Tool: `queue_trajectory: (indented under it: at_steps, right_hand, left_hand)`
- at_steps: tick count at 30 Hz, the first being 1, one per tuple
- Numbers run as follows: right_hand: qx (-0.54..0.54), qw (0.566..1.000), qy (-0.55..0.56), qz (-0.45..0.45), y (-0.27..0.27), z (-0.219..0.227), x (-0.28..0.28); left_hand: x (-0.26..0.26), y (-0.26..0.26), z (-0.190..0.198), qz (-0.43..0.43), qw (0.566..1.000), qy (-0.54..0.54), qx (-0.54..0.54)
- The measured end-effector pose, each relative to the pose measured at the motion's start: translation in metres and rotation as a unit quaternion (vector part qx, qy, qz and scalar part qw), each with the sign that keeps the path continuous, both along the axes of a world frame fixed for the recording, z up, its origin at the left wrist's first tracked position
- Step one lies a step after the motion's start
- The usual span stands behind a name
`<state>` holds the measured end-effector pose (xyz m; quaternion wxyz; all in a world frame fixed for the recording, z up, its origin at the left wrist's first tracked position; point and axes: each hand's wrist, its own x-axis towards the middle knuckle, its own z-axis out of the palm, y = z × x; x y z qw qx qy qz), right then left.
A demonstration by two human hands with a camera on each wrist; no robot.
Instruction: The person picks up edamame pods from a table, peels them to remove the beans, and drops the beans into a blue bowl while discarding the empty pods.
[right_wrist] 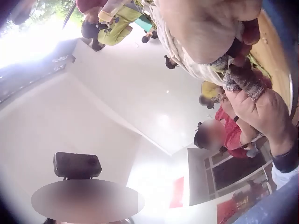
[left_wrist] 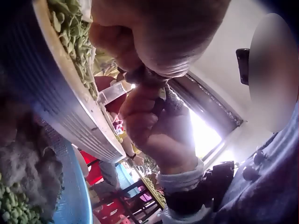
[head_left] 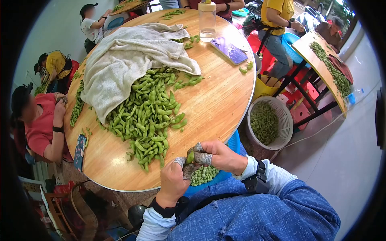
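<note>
Over the lap, a green soybean pod (head_left: 190,157) is pinched between both hands. My left hand (head_left: 173,182) grips its lower end, with thumb and fingers bent together. From the right, my right hand (head_left: 226,156) holds the pod's other side with thumb and forefinger. Grey wraps (head_left: 203,158) cover several fingertips. Under the hands sits a blue basket (head_left: 234,142) with pale green shelled beans (head_left: 204,175) in it. In the left wrist view both hands meet close together, and the pod is mostly hidden there.
A round wooden table (head_left: 213,104) bears a heap of pods (head_left: 148,108) partly under a beige towel (head_left: 124,60). A bottle (head_left: 207,24) and a purple phone (head_left: 229,50) stand and lie farther back. A white basket (head_left: 285,132) of pods is on the floor at right. Other people sit around.
</note>
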<state>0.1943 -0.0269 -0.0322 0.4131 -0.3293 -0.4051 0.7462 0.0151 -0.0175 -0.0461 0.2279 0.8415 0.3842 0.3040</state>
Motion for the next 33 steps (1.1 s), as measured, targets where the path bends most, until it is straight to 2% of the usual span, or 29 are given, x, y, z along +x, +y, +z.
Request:
queue_trajectory:
  at_steps: [3,6,9,11,12,15,18,21,24,25,27,30,33]
  right_hand:
    - [0.052,0.999,-0.011,0.001,0.002,-0.02,-0.001]
    - [0.052,0.997,0.061,-0.005,0.002,-0.028,-0.006]
    - [0.037,0.998,0.049,-0.019,0.003,-0.031,-0.008]
    - [0.025,0.998,0.04,-0.028,0.004,-0.023,-0.003]
    - [0.018,0.999,0.035,-0.031,0.004,-0.021,-0.002]
    - [-0.005,1.0,0.015,-0.013,0.004,-0.027,-0.006]
    - [0.003,0.999,0.039,-0.017,0.002,-0.022,-0.005]
    - [0.066,0.996,0.045,-0.045,0.0,-0.017,-0.01]
    - [0.149,0.986,-0.035,-0.069,0.003,-0.022,-0.013]
    - [0.23,0.965,-0.102,-0.071,0.004,-0.02,-0.011]
    - [0.383,0.891,-0.232,-0.073,0.009,-0.015,-0.006]
    - [0.509,0.808,-0.294,-0.035,0.016,-0.015,0.0]
    - [0.543,0.777,-0.317,-0.018,0.016,-0.011,0.004]
  left_hand:
    - [0.001,-0.005,-0.003,0.007,0.992,-0.074,-0.106]
    - [-0.004,-0.002,-0.005,0.003,0.954,-0.169,-0.246]
    - [-0.002,-0.001,-0.006,0.0,0.934,-0.211,-0.289]
    - [0.0,-0.003,0.003,0.034,0.99,-0.072,-0.115]
    - [0.001,-0.005,0.006,0.051,0.998,-0.002,-0.026]
    - [0.0,-0.003,0.003,0.036,0.998,0.012,0.046]
    - [0.005,-0.007,-0.005,0.053,0.983,-0.137,-0.112]
    - [0.004,-0.01,-0.018,0.068,0.907,-0.274,-0.312]
    - [0.005,-0.012,-0.016,0.064,0.763,-0.434,-0.474]
    - [0.004,-0.01,-0.017,0.046,0.729,-0.461,-0.504]
    - [0.001,-0.006,-0.018,0.009,0.653,-0.512,-0.559]
    - [0.014,-0.006,-0.007,0.143,0.648,-0.48,-0.574]
    - [-0.002,0.0,-0.018,0.062,0.557,-0.493,-0.666]
